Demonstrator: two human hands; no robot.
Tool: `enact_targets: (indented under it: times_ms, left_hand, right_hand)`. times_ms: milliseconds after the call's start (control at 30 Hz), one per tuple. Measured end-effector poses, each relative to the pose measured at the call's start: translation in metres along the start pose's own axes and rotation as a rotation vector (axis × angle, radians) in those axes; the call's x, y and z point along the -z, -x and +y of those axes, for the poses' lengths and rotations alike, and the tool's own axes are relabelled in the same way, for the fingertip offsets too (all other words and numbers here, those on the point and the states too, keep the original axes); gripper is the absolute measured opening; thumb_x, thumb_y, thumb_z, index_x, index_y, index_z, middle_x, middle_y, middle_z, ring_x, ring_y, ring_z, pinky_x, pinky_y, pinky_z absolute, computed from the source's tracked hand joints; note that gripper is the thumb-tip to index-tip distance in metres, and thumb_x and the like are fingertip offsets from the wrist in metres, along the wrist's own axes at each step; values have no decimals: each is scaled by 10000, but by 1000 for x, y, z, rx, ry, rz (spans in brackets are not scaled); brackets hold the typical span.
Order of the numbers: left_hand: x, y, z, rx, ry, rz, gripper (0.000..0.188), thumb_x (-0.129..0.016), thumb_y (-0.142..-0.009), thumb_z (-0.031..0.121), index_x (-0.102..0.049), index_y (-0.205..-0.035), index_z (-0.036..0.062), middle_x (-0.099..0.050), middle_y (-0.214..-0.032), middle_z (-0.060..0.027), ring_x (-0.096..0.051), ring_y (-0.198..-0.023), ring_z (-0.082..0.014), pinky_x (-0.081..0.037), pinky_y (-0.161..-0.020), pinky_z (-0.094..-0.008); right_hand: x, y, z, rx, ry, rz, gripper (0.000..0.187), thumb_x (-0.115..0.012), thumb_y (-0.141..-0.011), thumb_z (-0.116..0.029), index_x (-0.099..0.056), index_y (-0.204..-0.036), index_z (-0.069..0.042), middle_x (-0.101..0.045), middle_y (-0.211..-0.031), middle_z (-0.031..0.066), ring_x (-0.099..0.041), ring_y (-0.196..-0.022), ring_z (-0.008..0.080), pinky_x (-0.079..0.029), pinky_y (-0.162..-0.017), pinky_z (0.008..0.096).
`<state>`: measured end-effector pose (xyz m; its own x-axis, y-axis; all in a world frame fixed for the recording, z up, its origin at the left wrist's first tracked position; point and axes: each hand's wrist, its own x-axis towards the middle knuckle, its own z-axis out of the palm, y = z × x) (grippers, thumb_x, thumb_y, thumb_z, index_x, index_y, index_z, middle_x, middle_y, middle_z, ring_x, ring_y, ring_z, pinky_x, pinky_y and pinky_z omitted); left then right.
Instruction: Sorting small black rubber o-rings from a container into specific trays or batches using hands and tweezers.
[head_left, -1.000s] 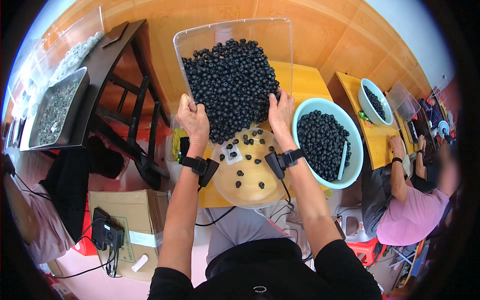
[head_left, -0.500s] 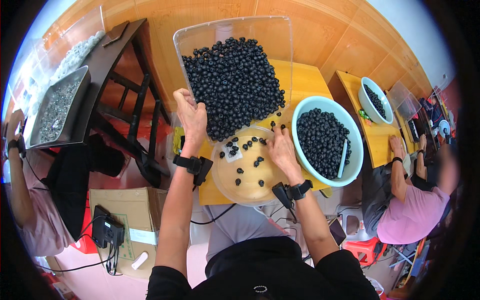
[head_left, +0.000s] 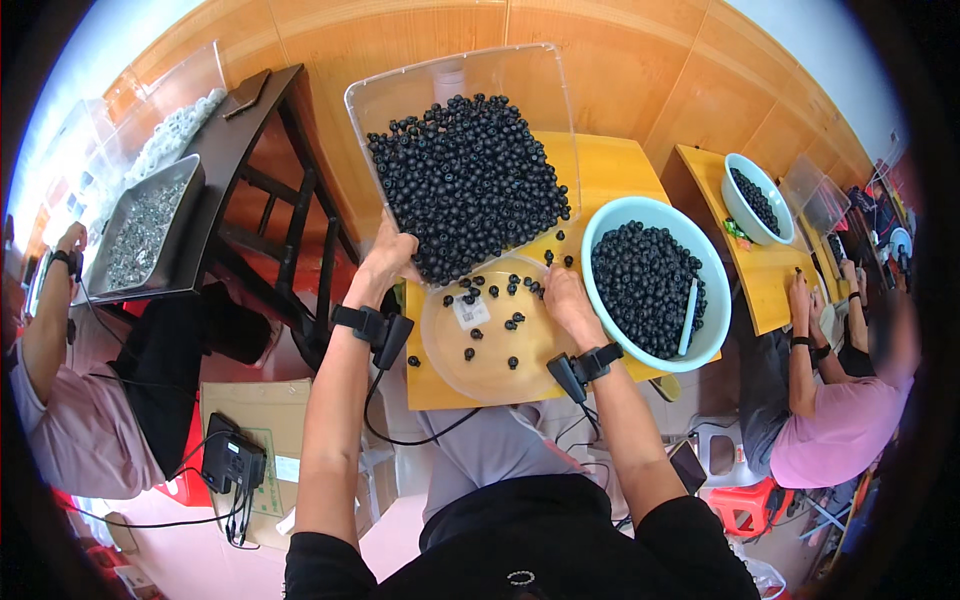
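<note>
A clear plastic bin point(head_left: 362, 125), tilted toward me, holds a heap of small round black beads point(head_left: 465, 185) with holes. My left hand point(head_left: 392, 252) is closed around its lower left edge. Below it on the table lies a translucent round tray point(head_left: 440, 355), with several loose beads and a small white label point(head_left: 468, 311) on it. My right hand point(head_left: 570, 300) is by the tray's right rim, under the bin's lower right corner. Its fingers are curled in; what they hold, if anything, is hidden. Close to its right stands a light blue basin point(head_left: 715, 300) full of the same beads.
A pale blue stick point(head_left: 688, 318) stands in the basin. Few beads lie on the yellow table point(head_left: 610, 165). On the left, a co-worker sits by a dark table with a metal scoop tray point(head_left: 150, 225); a cardboard box point(head_left: 285, 400) is below. Another co-worker sits right, near a second basin point(head_left: 735, 200).
The bin has tilted and shifted slightly, its beads sliding a little lower in view. My left hand has moved down along its edge. My right hand has curled its fingers and moved slightly down.
</note>
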<state>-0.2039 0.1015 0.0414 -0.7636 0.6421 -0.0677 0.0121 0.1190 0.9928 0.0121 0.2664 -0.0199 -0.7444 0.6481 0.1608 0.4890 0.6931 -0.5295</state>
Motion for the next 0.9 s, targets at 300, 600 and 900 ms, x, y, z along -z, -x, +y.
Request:
enact_targets:
  times_ms: [300, 600, 900]
  left_hand:
    - [1, 2, 10, 79, 85, -42, 668, -315, -620, -90, -298, -1284, -14, -512, -978, -148, -592, -737, -236, -525, -452, -314]
    - [12, 8, 13, -73, -41, -85, 804, -335, -601, -83, -201, -1384, 36, -473, -1175, -149, -567, -881, -209, -500, -476, -247]
    - [9, 12, 23, 61, -58, -133, 800, -350, -600, -79, -214, -1380, 35, -476, -1163, -159, -564, -871, -218, -513, -609, -272]
  right_hand:
    - [-16, -6, 14, 125, 116, 109, 155, -493, -819, -71, -545, -773, 67, -571, -665, 269, -572, -694, 410, -466, -670, 466]
    - [0, -2, -8, 49, 54, 153, 108, -515, -770, -47, -555, -746, 51, -579, -653, 256, -587, -643, 397, -481, -597, 444]
    - [2, 0, -6, -23, 90, 119, 147, -486, -767, -58, -576, -703, 40, -580, -654, 270, -601, -633, 387, -488, -572, 447]
